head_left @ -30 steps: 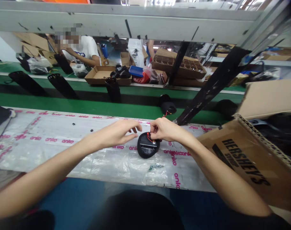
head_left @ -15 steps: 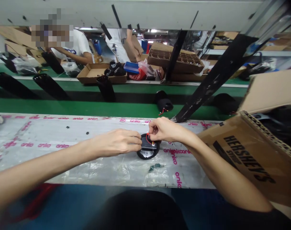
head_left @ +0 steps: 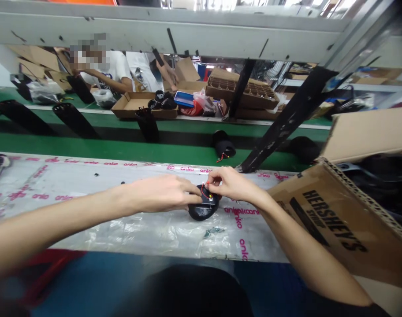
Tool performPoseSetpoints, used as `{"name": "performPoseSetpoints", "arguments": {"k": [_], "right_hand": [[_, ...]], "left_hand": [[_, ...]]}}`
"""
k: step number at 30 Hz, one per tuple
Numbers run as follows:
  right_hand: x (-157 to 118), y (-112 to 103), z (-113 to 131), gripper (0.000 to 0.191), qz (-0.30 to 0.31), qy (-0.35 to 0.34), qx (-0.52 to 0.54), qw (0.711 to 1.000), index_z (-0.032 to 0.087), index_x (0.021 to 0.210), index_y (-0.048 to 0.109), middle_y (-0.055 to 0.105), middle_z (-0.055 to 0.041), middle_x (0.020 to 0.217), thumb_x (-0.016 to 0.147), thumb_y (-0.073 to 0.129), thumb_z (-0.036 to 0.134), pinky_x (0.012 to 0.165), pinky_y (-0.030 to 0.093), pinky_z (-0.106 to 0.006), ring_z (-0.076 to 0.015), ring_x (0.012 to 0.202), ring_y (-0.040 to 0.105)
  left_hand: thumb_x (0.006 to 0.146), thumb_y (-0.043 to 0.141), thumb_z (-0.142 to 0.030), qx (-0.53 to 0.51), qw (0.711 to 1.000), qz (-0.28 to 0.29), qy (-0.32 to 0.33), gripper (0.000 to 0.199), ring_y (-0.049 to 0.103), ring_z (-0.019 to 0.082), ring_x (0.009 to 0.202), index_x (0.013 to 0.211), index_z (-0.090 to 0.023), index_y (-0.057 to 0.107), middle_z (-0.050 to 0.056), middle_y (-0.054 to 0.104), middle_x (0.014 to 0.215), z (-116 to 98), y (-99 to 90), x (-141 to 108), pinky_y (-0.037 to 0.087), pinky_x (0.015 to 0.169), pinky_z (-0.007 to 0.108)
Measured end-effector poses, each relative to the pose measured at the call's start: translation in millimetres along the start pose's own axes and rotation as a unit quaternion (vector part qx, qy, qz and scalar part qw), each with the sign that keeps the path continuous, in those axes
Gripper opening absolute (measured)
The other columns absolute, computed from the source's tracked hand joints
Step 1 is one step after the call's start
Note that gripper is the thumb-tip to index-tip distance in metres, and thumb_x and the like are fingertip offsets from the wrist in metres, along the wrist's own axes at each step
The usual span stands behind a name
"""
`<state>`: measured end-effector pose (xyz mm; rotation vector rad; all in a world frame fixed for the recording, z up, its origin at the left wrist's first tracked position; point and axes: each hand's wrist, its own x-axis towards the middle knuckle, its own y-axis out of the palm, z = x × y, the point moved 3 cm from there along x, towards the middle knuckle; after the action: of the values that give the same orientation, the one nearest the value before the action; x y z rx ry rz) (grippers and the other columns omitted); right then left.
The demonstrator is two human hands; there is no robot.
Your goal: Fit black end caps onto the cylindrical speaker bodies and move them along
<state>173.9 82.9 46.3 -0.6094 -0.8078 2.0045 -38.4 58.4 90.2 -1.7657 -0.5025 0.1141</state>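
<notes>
Factory line here: a long bench covered in a clear plastic sheet (head_left: 154, 233) with pink "anko" printing, and a green conveyor belt (head_left: 88, 147) just behind it. There's only the one head-cam view, looking down at the hands.

The black rounded housing (head_left: 202, 211) sits on the sheet, tilted a bit, with thin red wires (head_left: 204, 192) coming out of its top. The left hand (head_left: 161, 193) reaches in from the left of the housing, its fingers (head_left: 187, 187) curled over the edge and steadying it. The right hand (head_left: 234, 184) is just beyond the housing, its fingertips (head_left: 211, 178) pinched closed on the red wires.

As things lie, the wires are loose and not tucked away. The hands hide most of the housing's top, so I can't tell how much is fitted there.

Behind the housing, a second black housing (head_left: 224, 145) sits on the belt with its own red wire tail (head_left: 221, 157). To the right of the housing, a Hershey's cardboard box (head_left: 333, 220) leans in close to the right forearm (head_left: 293, 237). Far behind the housing, a cardboard tray (head_left: 131, 108) holds more black parts, near a co-worker (head_left: 113, 70) in a white T-shirt.
</notes>
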Motion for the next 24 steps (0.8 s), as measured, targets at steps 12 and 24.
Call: {"name": "performPoseSetpoints", "arguments": {"k": [12, 24], "right_hand": [[-7, 9, -6, 0.012, -0.031, 0.035, 0.018, 0.999, 0.017, 0.079, 0.073, 0.075, 0.0, 0.071, 0.088, 0.064, 0.016, 0.058, 0.044, -0.021, -0.0128, 0.061, 0.067], [10, 0, 16, 0.018, 0.004, 0.01, -0.092, 0.996, 0.017, 0.067, 0.068, 0.07, -0.0026, 0.063, 0.083, 0.068, 0.009, 0.057, 0.034, -0.028, -0.0141, 0.057, 0.059]], "left_hand": [[0.094, 0.053, -0.028, -0.167, 0.933, 0.172, -0.27, 0.033, 0.063, 0.015, 0.052, 0.065, -0.019, 0.066, 0.001, 0.07, 0.06, 28, 27.3, 32, 0.038, 0.054, 0.027], [0.078, 0.078, -0.025, 0.042, 0.936, 0.27, -0.221, 0.009, 0.068, 0.023, 0.058, 0.072, -0.018, 0.078, 0.006, 0.072, 0.061, 20, 22.1, 91, 0.046, 0.059, 0.031]]}}
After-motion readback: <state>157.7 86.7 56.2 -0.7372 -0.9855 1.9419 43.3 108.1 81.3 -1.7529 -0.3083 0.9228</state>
